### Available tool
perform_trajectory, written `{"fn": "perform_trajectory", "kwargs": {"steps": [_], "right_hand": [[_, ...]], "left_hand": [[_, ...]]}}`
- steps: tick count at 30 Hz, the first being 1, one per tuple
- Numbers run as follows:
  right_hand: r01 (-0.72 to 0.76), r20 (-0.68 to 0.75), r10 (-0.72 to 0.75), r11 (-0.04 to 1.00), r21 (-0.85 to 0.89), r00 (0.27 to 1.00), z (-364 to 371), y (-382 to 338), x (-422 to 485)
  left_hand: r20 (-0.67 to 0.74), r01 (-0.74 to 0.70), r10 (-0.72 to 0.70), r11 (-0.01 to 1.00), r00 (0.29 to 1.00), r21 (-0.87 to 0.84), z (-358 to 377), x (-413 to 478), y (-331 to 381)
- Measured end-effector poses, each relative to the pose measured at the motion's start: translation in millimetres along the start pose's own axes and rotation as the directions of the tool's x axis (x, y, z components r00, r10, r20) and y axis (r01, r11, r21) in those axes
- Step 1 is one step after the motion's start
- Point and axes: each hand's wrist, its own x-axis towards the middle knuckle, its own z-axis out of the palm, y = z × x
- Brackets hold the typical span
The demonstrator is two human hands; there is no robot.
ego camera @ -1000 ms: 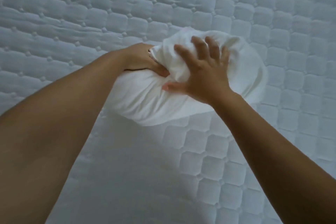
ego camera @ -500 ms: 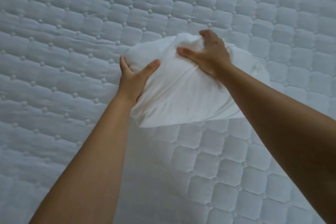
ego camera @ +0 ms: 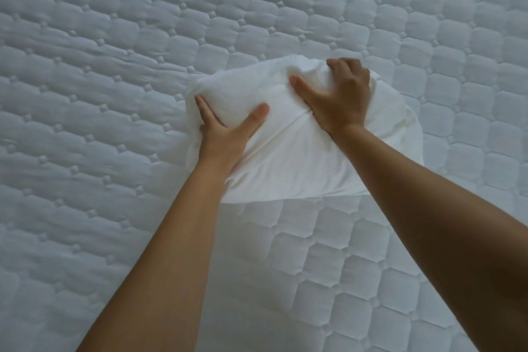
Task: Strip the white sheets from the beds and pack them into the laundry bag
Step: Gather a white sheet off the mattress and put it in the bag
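Observation:
A white sheet, bunched into a rounded bundle, lies on the bare quilted mattress a little right of centre. My left hand clasps the bundle's left side, thumb spread over the top and fingers around the edge. My right hand presses down on the bundle's top, its fingers curled into the cloth at the far side. Both forearms reach in from the bottom of the view. The laundry bag is out of sight.
The quilted mattress fills the whole view, with wrinkled stitching across its left half. No bed edge, floor or other object shows.
My left hand has shifted from the bundle's top to its left side. My right hand has closed its spread fingers into the cloth at the top.

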Motion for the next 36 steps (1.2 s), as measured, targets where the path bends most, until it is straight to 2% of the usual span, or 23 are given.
{"fn": "perform_trajectory", "kwargs": {"steps": [4, 6, 8, 10, 11, 13, 16, 18, 20, 23, 25, 27, 29, 31, 34, 36], "right_hand": [[-0.024, -0.176, 0.029, 0.999, 0.030, 0.984, -1.2, -0.8, -7.4], [-0.017, -0.182, 0.040, 0.992, 0.125, 0.982, -10.4, 4.3, -18.0], [-0.038, -0.102, 0.052, 0.991, 0.131, 0.993, -21.0, 17.0, -35.1], [-0.162, 0.016, 0.162, 0.987, 0.006, 0.987, -31.8, 31.6, -50.2], [-0.259, 0.072, 0.262, 0.964, -0.055, 0.962, -35.2, 37.7, -53.4], [-0.442, 0.176, 0.446, 0.895, -0.060, 0.878, -38.7, 39.1, -49.4], [-0.608, 0.255, 0.588, 0.794, 0.001, 0.768, -35.8, 38.6, -33.9], [-0.625, 0.318, 0.576, 0.777, 0.073, 0.753, -33.0, 45.5, -28.3], [-0.642, 0.404, 0.538, 0.744, 0.186, 0.740, -33.3, 51.7, -26.4], [-0.656, 0.456, 0.502, 0.697, 0.291, 0.735, -33.8, 55.1, -25.3], [-0.639, 0.401, 0.512, 0.704, 0.310, 0.759, -30.6, 55.9, -26.5], [-0.627, 0.313, 0.551, 0.738, 0.251, 0.774, -28.1, 53.9, -29.2], [-0.631, 0.279, 0.576, 0.754, 0.183, 0.769, -26.8, 52.1, -28.9], [-0.643, 0.332, 0.566, 0.739, 0.202, 0.755, -25.9, 55.2, -26.4], [-0.685, 0.462, 0.532, 0.674, 0.275, 0.709, -28.6, 62.0, -25.3], [-0.687, 0.492, 0.516, 0.673, 0.273, 0.701, -26.9, 65.4, -20.8]], "left_hand": [[0.034, 0.005, -0.001, 0.994, 0.999, -0.107, -0.2, 5.5, -3.5], [0.050, 0.036, -0.030, 0.989, 0.998, -0.142, -2.3, 7.4, -3.0], [0.061, 0.052, -0.042, 0.984, 0.997, -0.170, -4.3, 8.4, -0.3], [0.056, 0.039, -0.029, 0.983, 0.998, -0.182, -4.6, 10.2, 0.1], [0.049, 0.030, -0.021, 0.981, 0.999, -0.192, -4.1, 11.2, -0.9], [0.042, 0.037, -0.029, 0.975, 0.999, -0.219, -3.2, 13.2, -2.2], [0.123, 0.068, -0.039, 0.968, 0.992, -0.243, -6.7, 20.3, -9.1], [0.184, 0.061, -0.018, 0.971, 0.983, -0.230, -10.0, 22.7, -17.3], [0.188, 0.035, -0.007, 0.989, 0.982, -0.144, -12.3, 18.6, -16.0], [0.055, 0.031, -0.037, 0.994, 0.998, 0.107, -8.6, 13.0, -8.2], [-0.003, 0.081, -0.082, 0.980, 0.997, 0.183, -5.4, 10.7, -5.6], [0.028, 0.064, -0.067, 0.992, 0.997, 0.110, -4.6, 13.7, -8.5], [0.094, 0.013, -0.009, 0.999, 0.996, -0.041, -7.2, 18.2, -11.6], [0.129, 0.013, 0.007, 0.988, 0.992, -0.153, -7.2, 19.7, -13.4], [0.099, 0.024, 0.001, 0.967, 0.995, -0.255, -1.5, 19.3, -18.2], [0.091, 0.048, -0.021, 0.953, 0.996, -0.301, 0.4, 21.8, -19.3]]}}
